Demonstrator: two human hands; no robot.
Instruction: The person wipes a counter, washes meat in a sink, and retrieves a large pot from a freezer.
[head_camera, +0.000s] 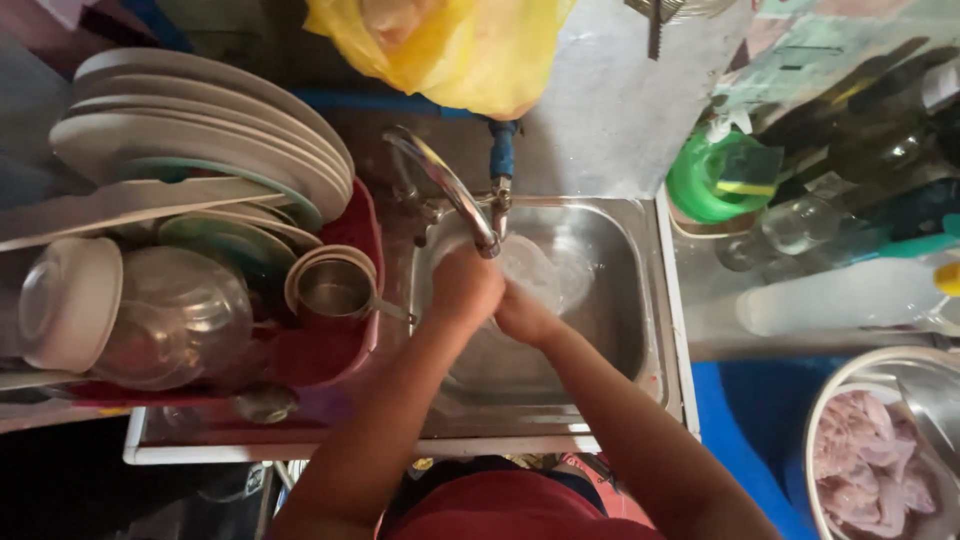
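The steel sink (620, 330) is at the centre, with the red rack (330, 350) of plates (200, 130) at 9 o'clock. A bowl of raw meat (880, 470) is at 4 o'clock. Under the tap (445, 185), both hands meet. The left hand (462, 288) and right hand (522, 315) close their grip on a clear lid (535, 270), inside the sink.

A grey wall (610, 110) backs the steel counter (720, 300), with blue flooring (745, 420) below.
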